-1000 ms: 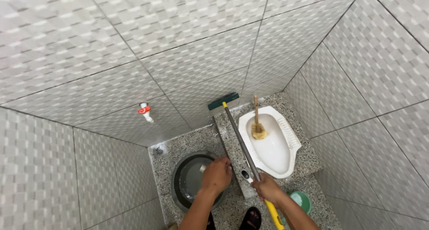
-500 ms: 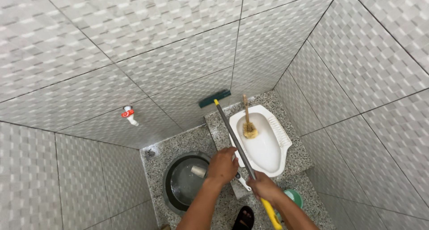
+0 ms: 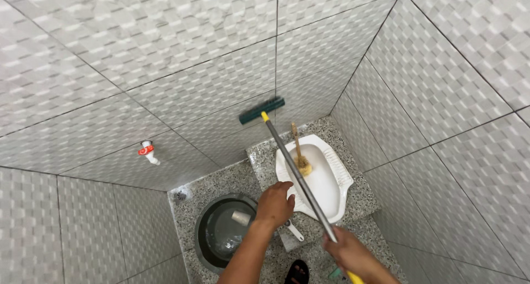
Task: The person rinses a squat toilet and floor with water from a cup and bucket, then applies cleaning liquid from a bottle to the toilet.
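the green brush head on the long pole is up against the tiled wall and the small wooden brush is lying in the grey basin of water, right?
Not quite. The green brush head is against the tiled wall, but the head view shows the small wooden brush in the white squat toilet, not in the grey basin.

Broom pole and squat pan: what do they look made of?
Broom pole: likely metal, grey with a dull sheen; yellow collar at the green head looks plastic. Squat pan: likely glazed ceramic, glossy white with ribbed footrests.
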